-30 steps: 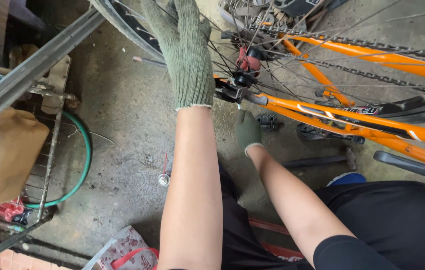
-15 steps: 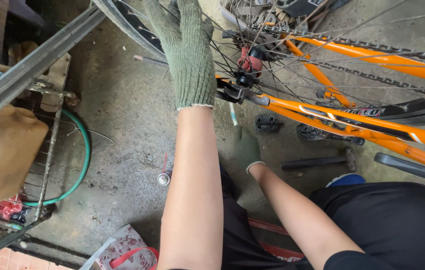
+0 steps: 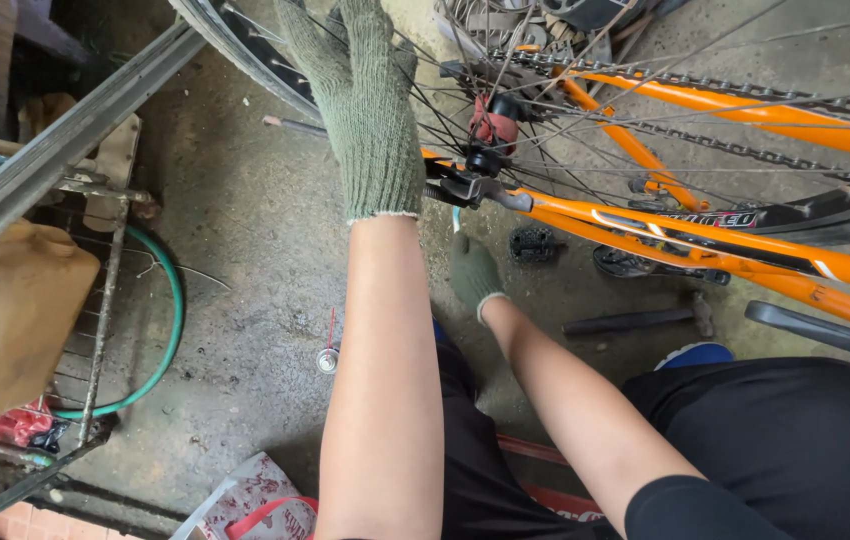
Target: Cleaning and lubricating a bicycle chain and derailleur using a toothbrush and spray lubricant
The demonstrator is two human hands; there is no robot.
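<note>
The left hand (image 3: 363, 110), in a green knit glove, is reaching straight up, its spread fingers resting on the spokes and rim of the bicycle wheel (image 3: 245, 55), gripping nothing firmly. The right hand (image 3: 472, 272), gloved too, is hanging low beneath the axle (image 3: 480, 160); whether it is closed, I cannot tell. The orange frame (image 3: 705, 235) is lying upturned, its long stays running rightward from the axle.
</note>
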